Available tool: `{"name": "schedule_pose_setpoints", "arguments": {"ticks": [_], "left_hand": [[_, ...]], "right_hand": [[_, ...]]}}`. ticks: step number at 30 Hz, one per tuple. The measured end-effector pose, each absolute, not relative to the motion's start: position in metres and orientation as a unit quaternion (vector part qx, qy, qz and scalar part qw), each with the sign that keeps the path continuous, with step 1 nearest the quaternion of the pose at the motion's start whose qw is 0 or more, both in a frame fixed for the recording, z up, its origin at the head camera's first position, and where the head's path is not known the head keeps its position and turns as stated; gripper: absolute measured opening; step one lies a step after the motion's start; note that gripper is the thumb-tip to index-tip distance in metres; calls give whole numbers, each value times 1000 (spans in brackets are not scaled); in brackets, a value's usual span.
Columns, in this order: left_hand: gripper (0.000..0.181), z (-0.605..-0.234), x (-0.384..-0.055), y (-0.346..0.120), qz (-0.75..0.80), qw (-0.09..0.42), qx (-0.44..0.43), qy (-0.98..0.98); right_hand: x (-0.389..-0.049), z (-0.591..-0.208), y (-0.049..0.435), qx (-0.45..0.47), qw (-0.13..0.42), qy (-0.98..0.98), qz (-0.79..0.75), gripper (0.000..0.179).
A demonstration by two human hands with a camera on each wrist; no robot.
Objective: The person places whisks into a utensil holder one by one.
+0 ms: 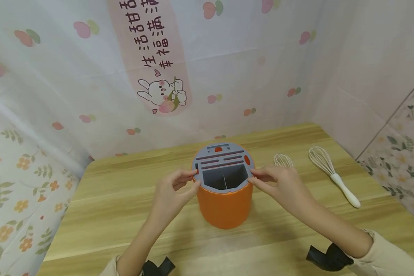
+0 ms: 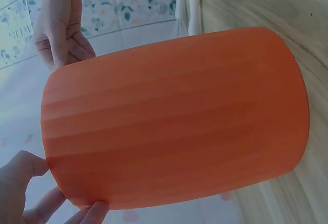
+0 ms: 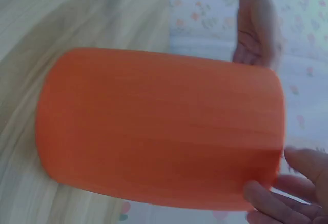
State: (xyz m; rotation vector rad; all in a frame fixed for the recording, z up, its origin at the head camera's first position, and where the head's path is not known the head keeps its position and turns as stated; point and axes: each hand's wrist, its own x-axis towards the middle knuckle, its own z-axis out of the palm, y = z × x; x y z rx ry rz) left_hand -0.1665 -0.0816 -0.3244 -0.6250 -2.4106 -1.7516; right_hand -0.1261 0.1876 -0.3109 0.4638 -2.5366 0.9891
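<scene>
An orange utensil holder [image 1: 224, 209] with a grey slotted top [image 1: 238, 148] stands upright on the table, between both hands. Its top has narrow slots and a wide front opening split by a thin divider. My left hand [image 1: 174, 191] pinches the left side of the rim between thumb and fingers. Opposite it, my right hand [image 1: 284, 186] grips the right side of the rim in the same way. Both wrist views are filled largely by the holder's smooth orange wall [image 2: 174, 116], with fingers [image 3: 277, 203] at its top edge.
A wire whisk with a white handle [image 1: 345, 189] lies on the right part of the wooden table [image 1: 124, 195]. Behind my right hand the wire loops of another whisk [image 1: 283, 160] show. A printed curtain [image 1: 227, 76] hangs along the table's back edge.
</scene>
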Motion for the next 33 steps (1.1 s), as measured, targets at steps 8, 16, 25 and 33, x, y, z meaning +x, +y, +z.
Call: {"name": "schedule_pose_setpoints", "arguments": {"ticks": [8, 16, 25, 33], "left_hand": [[21, -324, -160, -74, -572, 46, -227, -787], [19, -326, -163, -75, -564, 50, -230, -792], [21, -325, -164, -79, -563, 48, -227, -794], [20, -325, -164, -79, -564, 40, -226, -793]], "right_hand": [[-128, -305, 232, 102, 142, -908, 380, 21], [-170, -334, 318, 41, -105, -893, 436, 44], [-186, -372, 357, 18, -284, -864, 416, 33], [-196, -386, 363, 46, -348, -851, 392, 25]]}}
